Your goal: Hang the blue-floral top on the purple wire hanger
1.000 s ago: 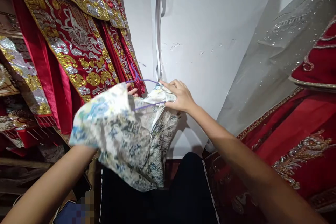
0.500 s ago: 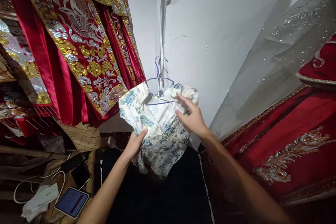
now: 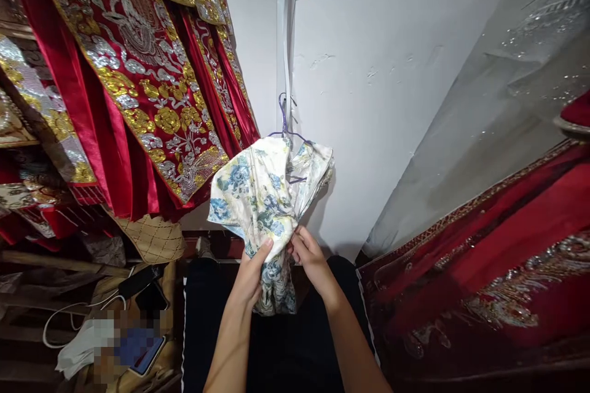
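Observation:
A white top with a blue floral print (image 3: 249, 184) hangs on a thin purple hanger (image 3: 284, 116) in front of the wall. My left hand (image 3: 251, 273) grips the lower left side of the top, thumb on the front and the other fingers hidden behind the cloth. On the right edge of the front, below the neckline, my right hand (image 3: 306, 252) is closed with its fingers curled at the fabric. The cloth is bunched between both hands, and its lower part hangs down in folds.
Red costumes with gold and silver sequins (image 3: 152, 86) hang at left. More red embroidered cloth (image 3: 483, 245) and a sheer glittery fabric (image 3: 461, 110) are at right. A wooden stool (image 3: 168, 307) at lower left bears phones, a white cable and a white cloth.
My right hand has moved down from the right shoulder of the top to its front edge and closed there. The top has turned and its front is drawn together.

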